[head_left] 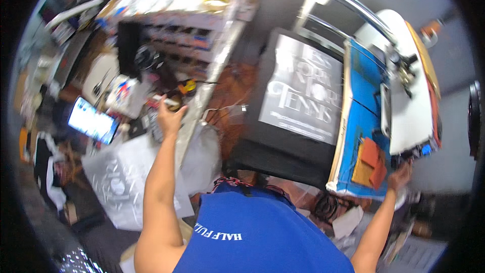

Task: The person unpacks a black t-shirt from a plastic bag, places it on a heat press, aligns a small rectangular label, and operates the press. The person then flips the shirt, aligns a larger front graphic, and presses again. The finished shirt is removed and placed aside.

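Left hand (169,116) is raised over the cluttered worktop (126,172), grip clenched on a small white stick-like thing (165,100), prob a marker, can't tell for sure. Right hand (400,177) is stretched out to the press (404,101) edge, near the orange pad (371,162); grip there can't be made out. Black printed shirt (298,96) is laid flat btw them.

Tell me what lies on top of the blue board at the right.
On the blue board lie an orange pad and, farther back, the white press head. The right hand reaches its near edge. Whatever lies under the press head is hidden.
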A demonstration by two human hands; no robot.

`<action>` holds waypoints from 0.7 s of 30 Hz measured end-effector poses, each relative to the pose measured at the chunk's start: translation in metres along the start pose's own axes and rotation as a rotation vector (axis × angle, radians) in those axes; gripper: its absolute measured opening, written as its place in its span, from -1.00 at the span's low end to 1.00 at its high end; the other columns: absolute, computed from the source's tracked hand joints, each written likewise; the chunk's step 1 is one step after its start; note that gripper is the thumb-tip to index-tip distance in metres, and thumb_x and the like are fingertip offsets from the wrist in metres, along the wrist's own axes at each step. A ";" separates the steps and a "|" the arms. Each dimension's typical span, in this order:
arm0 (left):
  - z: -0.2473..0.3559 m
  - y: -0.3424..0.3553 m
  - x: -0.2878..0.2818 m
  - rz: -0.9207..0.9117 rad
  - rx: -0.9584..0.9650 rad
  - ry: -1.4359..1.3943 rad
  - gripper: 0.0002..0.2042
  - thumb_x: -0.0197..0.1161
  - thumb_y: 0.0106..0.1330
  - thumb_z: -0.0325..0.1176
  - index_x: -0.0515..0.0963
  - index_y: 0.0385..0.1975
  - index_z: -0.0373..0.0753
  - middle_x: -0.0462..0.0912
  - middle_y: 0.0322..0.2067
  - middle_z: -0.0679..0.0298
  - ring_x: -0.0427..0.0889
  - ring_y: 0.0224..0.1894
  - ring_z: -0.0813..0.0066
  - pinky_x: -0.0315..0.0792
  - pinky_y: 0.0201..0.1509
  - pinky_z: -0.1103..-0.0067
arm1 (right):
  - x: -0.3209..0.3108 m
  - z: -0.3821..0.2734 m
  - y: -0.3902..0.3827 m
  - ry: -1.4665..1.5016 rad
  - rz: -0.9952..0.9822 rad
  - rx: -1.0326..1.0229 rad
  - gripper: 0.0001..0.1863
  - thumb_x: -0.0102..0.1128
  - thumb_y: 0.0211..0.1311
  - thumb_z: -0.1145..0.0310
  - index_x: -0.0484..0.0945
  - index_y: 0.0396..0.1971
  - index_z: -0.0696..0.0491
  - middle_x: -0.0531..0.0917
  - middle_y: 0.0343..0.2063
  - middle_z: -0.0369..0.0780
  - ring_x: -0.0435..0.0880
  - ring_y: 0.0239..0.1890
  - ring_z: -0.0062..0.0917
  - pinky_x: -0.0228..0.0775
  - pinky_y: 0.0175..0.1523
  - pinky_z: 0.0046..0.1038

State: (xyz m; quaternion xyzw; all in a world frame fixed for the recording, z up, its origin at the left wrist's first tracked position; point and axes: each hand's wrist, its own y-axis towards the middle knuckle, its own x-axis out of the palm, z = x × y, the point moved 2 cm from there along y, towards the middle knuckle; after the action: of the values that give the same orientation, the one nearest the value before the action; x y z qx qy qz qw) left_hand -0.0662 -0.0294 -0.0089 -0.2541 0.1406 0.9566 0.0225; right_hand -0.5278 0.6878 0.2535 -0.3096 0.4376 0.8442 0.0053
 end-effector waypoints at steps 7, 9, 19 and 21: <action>-0.029 0.004 -0.053 -0.022 0.099 0.137 -0.05 0.66 -0.15 -0.26 0.29 0.32 -0.31 0.42 0.24 -0.12 0.41 0.28 -0.06 0.31 0.34 0.29 | 0.017 -0.026 -0.034 0.332 -0.328 0.720 -0.42 -0.21 0.52 0.03 0.63 -0.15 0.27 0.63 -0.06 0.09 0.51 0.07 0.02 0.22 0.26 -0.12; -0.027 0.004 -0.054 -0.063 0.076 0.096 0.02 0.65 -0.13 -0.26 0.19 0.39 -0.28 0.31 0.32 -0.15 0.30 0.37 -0.08 0.22 0.41 0.27 | 0.019 -0.033 -0.033 0.261 -0.269 0.680 -0.38 -0.21 0.52 -0.03 0.63 -0.17 0.27 0.64 -0.08 0.08 0.49 0.08 0.00 0.22 0.25 -0.15; -0.013 -0.102 -0.036 -0.168 -0.033 -0.046 -0.54 0.28 0.36 -0.19 0.47 0.12 -0.41 0.65 -0.03 0.10 0.60 0.02 0.21 0.45 0.13 0.40 | 0.022 0.006 -0.025 0.010 -0.281 0.730 -0.51 0.03 0.42 0.06 0.61 -0.08 0.24 0.65 -0.12 0.06 0.54 0.04 -0.05 0.32 0.16 -0.13; 0.006 -0.143 -0.015 -0.671 -0.524 -0.470 -0.63 0.25 0.40 -0.14 0.58 -0.02 -0.35 0.71 -0.20 0.27 0.64 -0.20 0.48 0.51 -0.12 0.54 | -0.020 -0.087 0.018 0.016 -0.023 0.470 -0.78 0.22 0.27 0.34 0.62 -0.23 0.18 0.65 -0.25 -0.03 0.59 -0.05 -0.13 0.37 0.07 -0.15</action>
State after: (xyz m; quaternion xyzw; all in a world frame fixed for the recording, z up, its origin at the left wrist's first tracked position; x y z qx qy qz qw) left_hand -0.0393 0.1096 -0.0336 -0.0594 -0.2037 0.9313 0.2961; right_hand -0.4714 0.6172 0.2403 -0.3114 0.6188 0.7163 0.0834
